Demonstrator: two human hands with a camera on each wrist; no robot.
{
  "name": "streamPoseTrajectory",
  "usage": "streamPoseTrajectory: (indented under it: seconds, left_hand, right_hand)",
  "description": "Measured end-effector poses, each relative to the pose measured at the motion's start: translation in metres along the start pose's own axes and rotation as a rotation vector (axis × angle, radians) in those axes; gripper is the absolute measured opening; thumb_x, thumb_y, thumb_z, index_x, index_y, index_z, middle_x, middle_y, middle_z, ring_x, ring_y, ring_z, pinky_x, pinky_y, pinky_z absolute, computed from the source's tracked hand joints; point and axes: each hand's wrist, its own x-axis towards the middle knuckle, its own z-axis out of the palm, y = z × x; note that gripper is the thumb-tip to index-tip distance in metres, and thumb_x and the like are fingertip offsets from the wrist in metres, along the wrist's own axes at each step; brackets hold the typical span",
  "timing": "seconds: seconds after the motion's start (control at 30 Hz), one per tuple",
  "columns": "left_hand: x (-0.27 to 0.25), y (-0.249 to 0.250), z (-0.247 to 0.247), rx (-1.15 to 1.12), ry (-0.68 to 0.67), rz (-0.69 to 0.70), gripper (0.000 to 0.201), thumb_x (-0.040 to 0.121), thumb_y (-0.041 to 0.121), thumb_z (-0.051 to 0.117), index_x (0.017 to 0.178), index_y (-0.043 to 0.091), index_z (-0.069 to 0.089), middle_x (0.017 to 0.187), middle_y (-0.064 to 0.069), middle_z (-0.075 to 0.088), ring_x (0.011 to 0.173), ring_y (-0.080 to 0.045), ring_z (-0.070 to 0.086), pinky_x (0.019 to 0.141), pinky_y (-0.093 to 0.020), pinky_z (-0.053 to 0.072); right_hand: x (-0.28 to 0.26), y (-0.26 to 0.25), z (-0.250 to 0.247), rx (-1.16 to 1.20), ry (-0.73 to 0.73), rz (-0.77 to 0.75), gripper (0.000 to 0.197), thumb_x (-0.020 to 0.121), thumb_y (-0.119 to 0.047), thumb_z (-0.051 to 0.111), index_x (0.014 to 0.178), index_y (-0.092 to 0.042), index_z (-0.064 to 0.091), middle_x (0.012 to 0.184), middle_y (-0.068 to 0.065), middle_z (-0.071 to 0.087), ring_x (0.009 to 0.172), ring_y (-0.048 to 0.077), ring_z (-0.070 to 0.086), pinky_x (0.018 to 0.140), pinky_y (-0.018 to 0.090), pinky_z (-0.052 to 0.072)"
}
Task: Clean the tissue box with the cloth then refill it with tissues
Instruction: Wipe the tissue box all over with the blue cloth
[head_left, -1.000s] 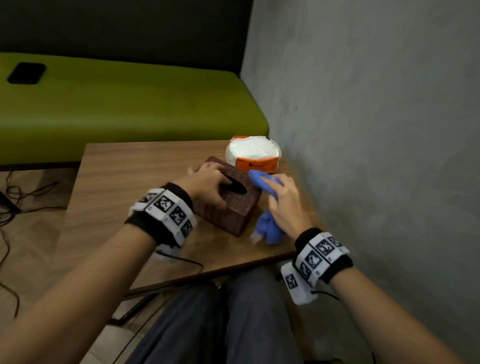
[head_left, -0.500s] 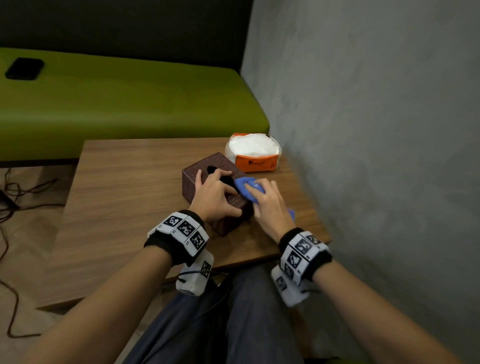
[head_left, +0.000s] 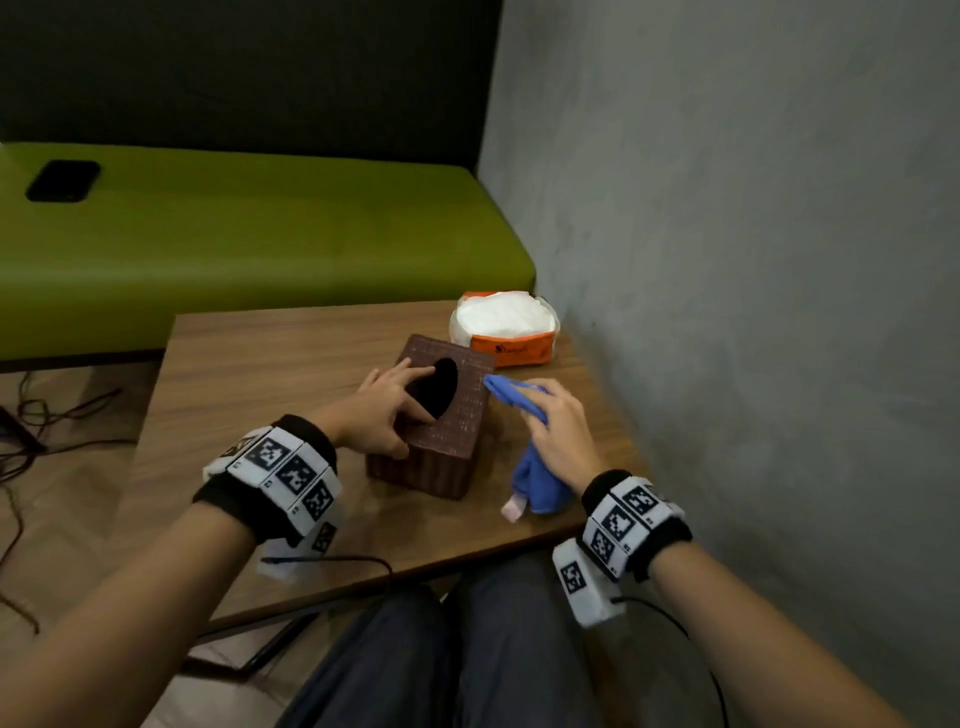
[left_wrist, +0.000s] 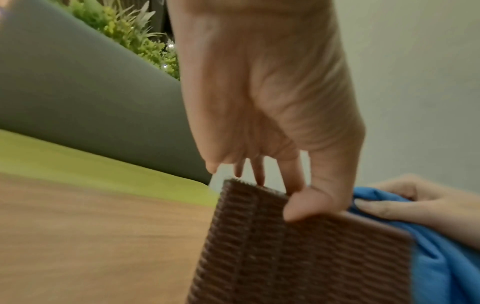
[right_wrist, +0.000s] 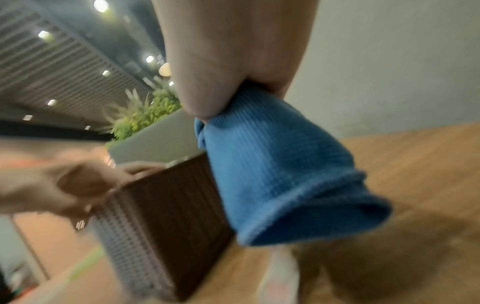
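One box (head_left: 447, 415), one cloth (head_left: 535, 478) and one opened tissue pack (head_left: 504, 327) sit on the worktop (head_left: 249, 374), the pack at the far edge near the wall (head_left: 727, 260). The box stands near the worktop's right front, its dark oval opening facing up and elongated away from the viewer. Left hand (head_left: 387, 410) grips the box top, fingers at the opening, thumb on the near side. Right hand (head_left: 558, 431) clutches the cloth just beside the box's right face. The left wrist view alone shows the thumb (left_wrist: 303, 205) pressing the woven side; the right wrist view, the cloth's hanging fold (right_wrist: 298, 185). One phone (head_left: 62, 179) lies on the bench (head_left: 260, 234).
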Motion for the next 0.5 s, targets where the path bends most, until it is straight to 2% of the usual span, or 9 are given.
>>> streamPoseTrajectory:
  seconds: [0.03, 0.1, 0.17, 0.2, 0.23, 0.3, 0.4, 0.43, 0.5]
  left_hand:
    - [0.000, 0.000, 0.000, 0.040, -0.002, -0.019, 0.051, 0.077, 0.016, 0.066, 0.127, 0.021, 0.055, 0.158, -0.001, 0.003, 0.146, -0.022, -0.008, 0.119, -0.048, -0.004]
    - [0.002, 0.012, 0.008, 0.075, 0.037, -0.086, 0.061, 0.075, 0.037, 0.065, 0.132, 0.020, 0.049, 0.158, -0.004, 0.002, 0.146, -0.024, -0.008, 0.116, -0.054, -0.004]
    - [0.006, 0.037, 0.030, 0.059, 0.144, -0.208, 0.092, 0.070, 0.060, 0.060, 0.142, 0.011, 0.031, 0.157, -0.010, 0.005, 0.146, -0.028, -0.003, 0.113, -0.058, -0.003]
    - [0.008, 0.051, 0.043, 0.061, 0.209, -0.264, 0.104, 0.069, 0.065, 0.059, 0.146, 0.006, 0.020, 0.155, -0.014, 0.011, 0.145, -0.030, 0.004, 0.113, -0.060, -0.001]
    - [0.009, 0.063, 0.057, 0.080, 0.273, -0.306, 0.110, 0.069, 0.065, 0.059, 0.147, 0.003, 0.011, 0.151, -0.017, 0.020, 0.143, -0.031, 0.014, 0.112, -0.061, 0.000]
    - [0.012, 0.068, 0.075, 0.113, 0.400, -0.343, 0.099, 0.076, 0.048, 0.060, 0.147, 0.005, 0.005, 0.139, -0.017, 0.037, 0.133, -0.032, 0.031, 0.113, -0.059, 0.002]
    - [0.016, 0.046, 0.060, -0.038, 0.463, -0.284, 0.082, 0.077, 0.024, 0.062, 0.146, 0.015, 0.020, 0.135, -0.013, 0.046, 0.130, -0.029, 0.037, 0.117, -0.050, 0.003]
    - [0.017, 0.038, 0.050, -0.149, 0.462, -0.235, 0.082, 0.075, 0.023, 0.066, 0.145, 0.016, 0.025, 0.137, -0.012, 0.047, 0.131, -0.028, 0.039, 0.118, -0.049, 0.008]
    - [0.015, 0.032, 0.028, -0.542, 0.458, -0.131, 0.085, 0.067, 0.026, 0.075, 0.141, 0.016, 0.035, 0.134, -0.010, 0.053, 0.120, -0.018, 0.054, 0.111, -0.042, 0.035]
  right_hand:
    - [-0.004, 0.000, 0.005, -0.013, -0.025, -0.012, 0.034, 0.086, 0.004, 0.051, 0.118, -0.004, 0.059, 0.118, 0.017, 0.056, 0.110, 0.032, 0.051, 0.095, 0.031, 0.036]
    - [-0.011, -0.004, 0.015, -0.005, -0.034, -0.044, 0.034, 0.086, 0.003, 0.052, 0.118, -0.005, 0.059, 0.120, 0.016, 0.056, 0.110, 0.032, 0.051, 0.096, 0.035, 0.038]
    - [-0.015, -0.006, 0.020, 0.013, -0.011, -0.047, 0.036, 0.086, 0.003, 0.051, 0.120, -0.006, 0.058, 0.121, 0.016, 0.056, 0.111, 0.031, 0.051, 0.097, 0.034, 0.039]
    - [-0.016, -0.008, 0.023, 0.015, 0.010, -0.043, 0.038, 0.085, 0.003, 0.051, 0.121, -0.007, 0.057, 0.122, 0.015, 0.056, 0.111, 0.030, 0.050, 0.097, 0.031, 0.038]
    - [-0.019, -0.010, 0.024, 0.012, 0.032, -0.036, 0.039, 0.085, 0.004, 0.051, 0.122, -0.007, 0.057, 0.122, 0.014, 0.055, 0.111, 0.029, 0.050, 0.096, 0.027, 0.036]
    - [-0.023, -0.013, 0.025, 0.007, 0.062, -0.022, 0.041, 0.086, 0.004, 0.050, 0.124, -0.008, 0.055, 0.125, 0.013, 0.054, 0.113, 0.027, 0.048, 0.095, 0.020, 0.030]
    - [-0.020, -0.012, 0.019, 0.011, 0.168, -0.012, 0.041, 0.086, 0.004, 0.050, 0.126, -0.008, 0.054, 0.128, 0.014, 0.052, 0.113, 0.029, 0.046, 0.095, 0.016, 0.027]
    - [-0.015, -0.013, 0.016, 0.029, 0.244, -0.012, 0.040, 0.086, 0.004, 0.050, 0.124, -0.006, 0.055, 0.127, 0.016, 0.054, 0.112, 0.031, 0.047, 0.094, 0.016, 0.028]
    - [-0.007, -0.025, 0.012, 0.051, 0.400, -0.055, 0.038, 0.084, 0.001, 0.047, 0.121, -0.003, 0.057, 0.123, 0.021, 0.057, 0.107, 0.031, 0.047, 0.092, 0.022, 0.032]
